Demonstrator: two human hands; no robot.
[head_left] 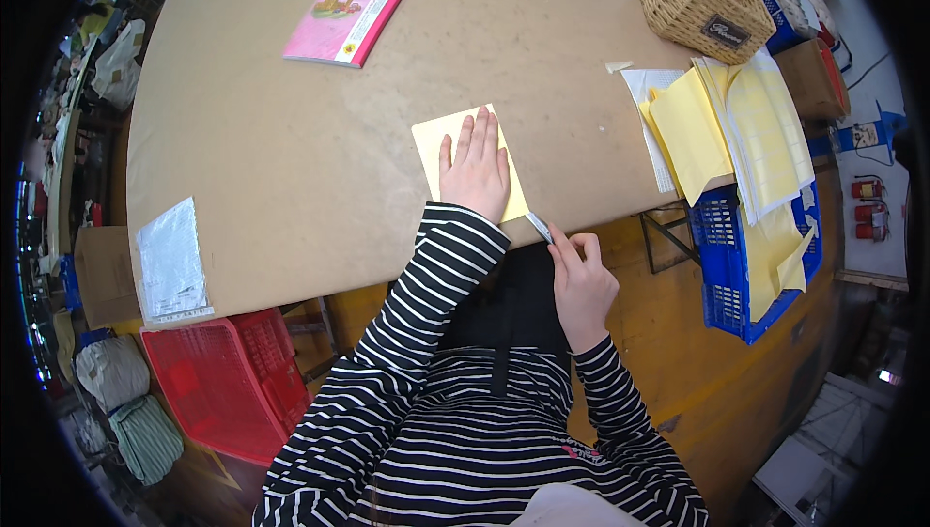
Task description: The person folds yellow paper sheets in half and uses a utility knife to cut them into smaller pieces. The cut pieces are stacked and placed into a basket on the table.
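Observation:
A folded yellow sheet of paper (441,139) lies near the front edge of the table, tilted a little. Pressing flat on top of it is my left hand (476,169), open with fingers stretched out, hiding the paper's middle. My right hand (584,280) is just off the table's edge, closed on a slim silvery tool that looks like a cutter knife (539,227). The tool's tip is close to the paper's lower right corner; whether it touches cannot be made out.
On the brown-covered table (291,169) are a pink notebook (349,9), a wicker basket (693,4), a plastic-wrapped packet (172,258) and yellow and white sheets (746,130). The sheets overhang a blue crate (722,285) at right. A red crate (208,377) stands front left.

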